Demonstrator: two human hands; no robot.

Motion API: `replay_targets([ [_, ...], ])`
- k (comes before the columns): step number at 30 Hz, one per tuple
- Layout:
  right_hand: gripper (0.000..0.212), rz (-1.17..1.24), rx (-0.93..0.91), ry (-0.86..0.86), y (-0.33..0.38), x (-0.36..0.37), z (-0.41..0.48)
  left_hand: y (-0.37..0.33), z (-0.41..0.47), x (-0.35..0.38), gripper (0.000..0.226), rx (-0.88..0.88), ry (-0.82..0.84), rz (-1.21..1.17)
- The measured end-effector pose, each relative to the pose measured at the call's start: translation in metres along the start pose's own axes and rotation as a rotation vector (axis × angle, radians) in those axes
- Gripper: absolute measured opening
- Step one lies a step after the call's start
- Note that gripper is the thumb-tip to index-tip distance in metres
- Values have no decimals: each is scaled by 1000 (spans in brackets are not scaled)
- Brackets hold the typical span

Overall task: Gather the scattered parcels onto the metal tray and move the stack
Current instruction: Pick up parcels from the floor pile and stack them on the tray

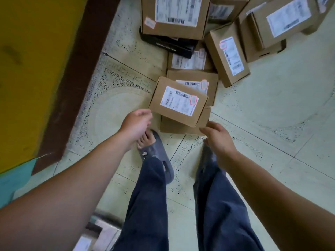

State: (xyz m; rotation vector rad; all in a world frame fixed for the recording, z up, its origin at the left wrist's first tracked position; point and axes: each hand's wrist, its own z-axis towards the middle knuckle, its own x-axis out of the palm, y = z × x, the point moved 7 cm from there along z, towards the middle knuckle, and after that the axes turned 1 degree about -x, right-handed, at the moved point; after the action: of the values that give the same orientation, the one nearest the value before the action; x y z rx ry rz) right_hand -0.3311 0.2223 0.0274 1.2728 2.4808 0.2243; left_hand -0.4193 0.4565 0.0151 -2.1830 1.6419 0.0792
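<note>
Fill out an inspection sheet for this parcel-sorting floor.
Surface: pale green patterned tile floor.
Job's things: brown cardboard parcels with white labels piled; nearest parcel lies tilted atop another. Metal tray not identifiable.
Clutter: flat black box under a parcel; blurred grey item at bottom edge.
Hands: left hand and right hand reach for nearest parcel, holding nothing.
Cables: nothing seen.
Surroundings: yellow wall, brown trim.

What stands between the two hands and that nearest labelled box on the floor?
Nothing visible does. The left hand and the right hand, both empty, are close to the near corners of the nearest box, one on each side. That box lies on top of another box.
</note>
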Motion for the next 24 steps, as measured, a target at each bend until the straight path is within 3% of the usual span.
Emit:
replay_targets([
  [3, 41, 9, 20, -8, -8, 15, 40, -1, 42, 3, 30, 50, -38, 77],
  [6, 66, -1, 77, -57, -16, 20, 63, -9, 65, 5, 47, 81, -85, 129],
  [10, 48, 11, 104, -52, -26, 33, 96, -7, 99, 16, 58, 60, -104, 172],
  [17, 35, 45, 152, -37, -37, 42, 109, -2, 113, 32, 48, 51, -60, 169],
  [20, 41, 67, 149, -31, -40, 41, 108, -3, 109, 35, 36, 72, -56, 144],
  [24, 44, 55, 126, -35, -40, 35, 99, -1, 94, 31, 38, 69, -57, 124],
])
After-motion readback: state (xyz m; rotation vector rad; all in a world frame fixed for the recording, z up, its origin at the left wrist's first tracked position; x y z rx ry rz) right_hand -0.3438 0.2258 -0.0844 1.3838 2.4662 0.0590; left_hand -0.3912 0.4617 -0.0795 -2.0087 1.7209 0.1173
